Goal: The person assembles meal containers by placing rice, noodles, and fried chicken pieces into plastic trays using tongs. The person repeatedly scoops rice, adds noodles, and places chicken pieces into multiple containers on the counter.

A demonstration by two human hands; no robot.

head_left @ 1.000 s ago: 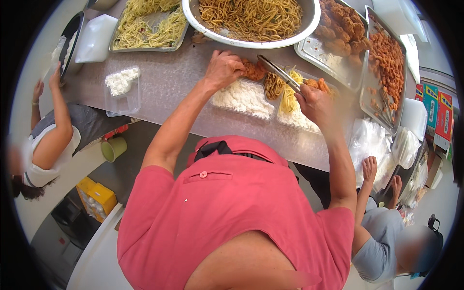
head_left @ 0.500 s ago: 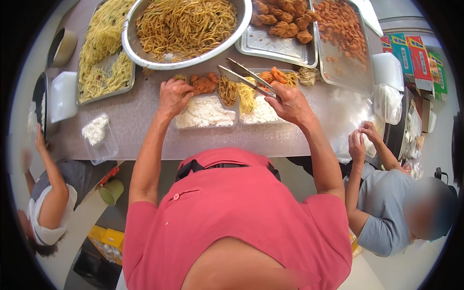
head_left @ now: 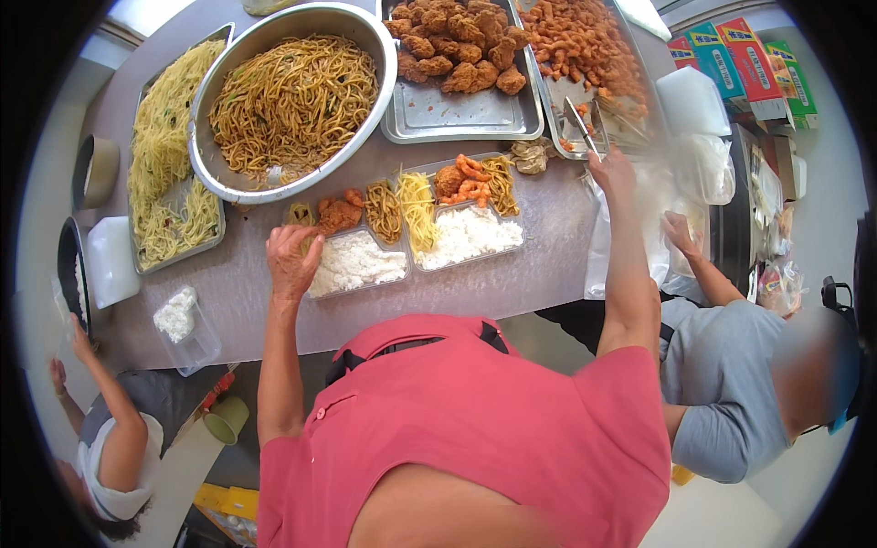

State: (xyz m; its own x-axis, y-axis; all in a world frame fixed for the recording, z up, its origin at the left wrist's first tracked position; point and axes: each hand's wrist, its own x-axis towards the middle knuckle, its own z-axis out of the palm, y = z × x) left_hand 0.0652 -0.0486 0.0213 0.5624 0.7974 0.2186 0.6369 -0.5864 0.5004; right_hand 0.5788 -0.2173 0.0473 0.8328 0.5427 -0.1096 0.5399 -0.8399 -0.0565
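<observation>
My right hand (head_left: pixel 614 175) grips metal tongs (head_left: pixel 585 133), whose jaws are apart over the near end of a metal tray (head_left: pixel 568 137) of small orange fried pieces (head_left: pixel 585 46). At the left end of a divided clear container (head_left: pixel 358 289), my left hand (head_left: pixel 294 259) has its fingers curled over the edge. That container holds white rice (head_left: pixel 356 262), a fried chicken piece (head_left: pixel 338 215) and brown noodles (head_left: pixel 383 212). Right beside it, a second container (head_left: pixel 470 259) holds rice, yellow noodles (head_left: pixel 417 210), fried chicken, orange fried pieces and brown noodles.
A big metal bowl (head_left: pixel 387 87) of brown noodles and a tray (head_left: pixel 183 256) of yellow noodles stand far left. Behind the containers is a fried chicken tray (head_left: pixel 457 126). A rice tub (head_left: pixel 187 329) lies near left. Co-workers (head_left: pixel 722 365) (head_left: pixel 114 447) stand on both sides.
My right hand has moved right and away from me with the tongs, from the right container to the orange fried pieces. My left hand stays at the left container. The view has shifted.
</observation>
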